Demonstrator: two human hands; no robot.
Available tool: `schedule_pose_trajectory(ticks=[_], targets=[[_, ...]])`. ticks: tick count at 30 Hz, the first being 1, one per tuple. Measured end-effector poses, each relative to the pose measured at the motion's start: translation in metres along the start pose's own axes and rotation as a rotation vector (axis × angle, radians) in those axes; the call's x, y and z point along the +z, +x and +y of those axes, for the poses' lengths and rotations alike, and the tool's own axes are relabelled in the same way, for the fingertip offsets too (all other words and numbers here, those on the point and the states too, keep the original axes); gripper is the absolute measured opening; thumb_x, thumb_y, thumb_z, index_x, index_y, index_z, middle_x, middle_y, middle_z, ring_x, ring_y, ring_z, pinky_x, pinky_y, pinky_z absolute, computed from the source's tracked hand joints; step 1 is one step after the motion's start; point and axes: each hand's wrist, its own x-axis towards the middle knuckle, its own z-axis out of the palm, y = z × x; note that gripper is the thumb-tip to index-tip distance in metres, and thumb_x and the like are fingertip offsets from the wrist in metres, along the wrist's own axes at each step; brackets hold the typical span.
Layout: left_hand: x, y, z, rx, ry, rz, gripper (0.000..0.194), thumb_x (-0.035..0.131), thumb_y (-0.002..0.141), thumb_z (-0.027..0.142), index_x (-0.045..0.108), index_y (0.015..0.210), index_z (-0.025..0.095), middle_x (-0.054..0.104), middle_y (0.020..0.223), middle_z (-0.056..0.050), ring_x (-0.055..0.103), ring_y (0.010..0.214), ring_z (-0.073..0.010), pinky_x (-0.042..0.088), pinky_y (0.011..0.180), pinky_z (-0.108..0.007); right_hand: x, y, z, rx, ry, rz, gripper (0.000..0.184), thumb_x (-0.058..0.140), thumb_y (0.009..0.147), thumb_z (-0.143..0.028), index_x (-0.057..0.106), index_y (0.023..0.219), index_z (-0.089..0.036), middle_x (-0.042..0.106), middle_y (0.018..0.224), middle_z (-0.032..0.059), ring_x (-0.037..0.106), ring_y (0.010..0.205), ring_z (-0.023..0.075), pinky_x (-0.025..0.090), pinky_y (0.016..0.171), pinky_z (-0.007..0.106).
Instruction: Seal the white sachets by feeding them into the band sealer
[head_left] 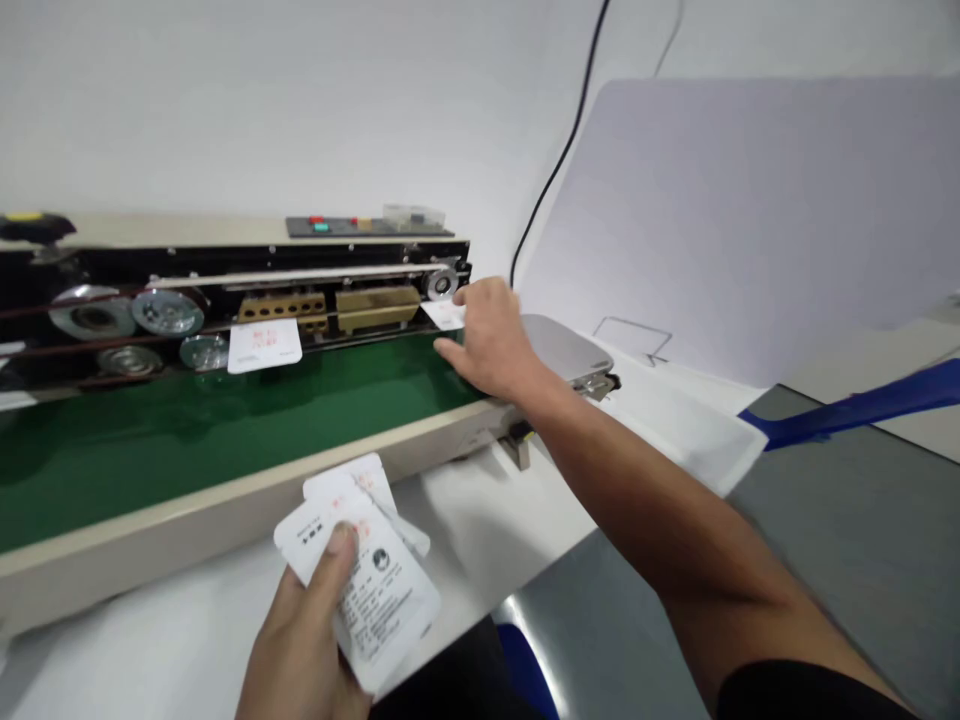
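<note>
Basically, clock face centred on view. Left hand (307, 640), 7 o'clock: thumb on top, clamping a fanned stack of printed white pouches (375, 590), clear of the green conveyor belt (300, 400). Right hand (491, 335), just off centre toward 12: fingertips at the right edge of the feed-end pouch (444, 314), thumb spread away below; grip behind the fingers can't be confirmed. That pouch sits by the end pulley of the band sealer (187, 235). Second in-line pouch (265, 345) at 9 o'clock, red print up, tilted over the belt. Switch panel (367, 227) at 11. Black cable (559, 165) at 1. White tray (675, 425) at 3–4. Sealer on white bench (480, 520).
</note>
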Motion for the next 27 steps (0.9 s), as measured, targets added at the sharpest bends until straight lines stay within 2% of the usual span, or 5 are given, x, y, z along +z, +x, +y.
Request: schedule_pose_trajectory(ticks=[3, 9, 17, 22, 27], targets=[[0.002, 0.003, 0.003, 0.016, -0.053, 0.046, 0.046, 0.066, 0.087, 0.027, 0.054, 0.131, 0.029, 0.072, 0.107, -0.007, 0.066, 0.107, -0.0263, 0.056, 0.09, -0.04, -0.026, -0.053, -0.047, 0.04, 0.366, 0.171, 0.026, 0.057, 0.087, -0.033, 0.045, 0.103, -0.017, 0.047, 0.101, 0.0098, 0.048, 0.096, 0.0233, 0.043, 0.084, 0.039], [0.007, 0.008, 0.005, 0.008, -0.296, -0.233, 0.045, 0.062, 0.088, 0.038, 0.055, 0.13, 0.025, 0.066, 0.121, -0.011, 0.058, 0.118, -0.0283, 0.054, 0.093, -0.038, -0.028, -0.13, -0.104, 0.215, 0.733, -0.308, 0.051, 0.074, 0.073, -0.035, 0.047, 0.113, -0.018, 0.055, 0.098, 0.0056, 0.054, 0.087, 0.0196, 0.048, 0.074, 0.036], [0.018, -0.003, 0.004, 0.029, -0.112, -0.055, 0.037, 0.052, 0.095, 0.033, 0.05, 0.131, 0.034, 0.064, 0.123, -0.007, 0.062, 0.111, -0.027, 0.059, 0.083, -0.048, -0.024, -0.127, -0.07, 0.506, 0.978, -0.371, 0.028, 0.065, 0.085, -0.042, 0.056, 0.096, -0.018, 0.065, 0.087, 0.0042, 0.061, 0.076, 0.0188, 0.048, 0.064, 0.033], [0.024, -0.009, 0.001, 0.013, 0.062, 0.037, 0.039, 0.054, 0.093, 0.032, 0.048, 0.132, 0.031, 0.067, 0.107, -0.006, 0.066, 0.085, -0.021, 0.061, 0.065, -0.039, -0.032, -0.116, -0.049, 0.591, 1.282, -0.178, 0.026, 0.062, 0.088, -0.042, 0.052, 0.095, -0.019, 0.064, 0.089, 0.0038, 0.062, 0.081, 0.0174, 0.05, 0.073, 0.033], [0.023, -0.009, -0.001, -0.066, 0.088, 0.114, 0.046, 0.065, 0.086, 0.02, 0.049, 0.128, 0.029, 0.066, 0.077, 0.0, 0.064, 0.059, -0.0178, 0.055, 0.046, -0.031, -0.043, -0.088, -0.016, 0.636, 1.147, -0.013, 0.02, 0.061, 0.085, -0.034, 0.048, 0.091, -0.021, 0.059, 0.083, 0.0009, 0.057, 0.073, 0.0152, 0.05, 0.068, 0.031]])
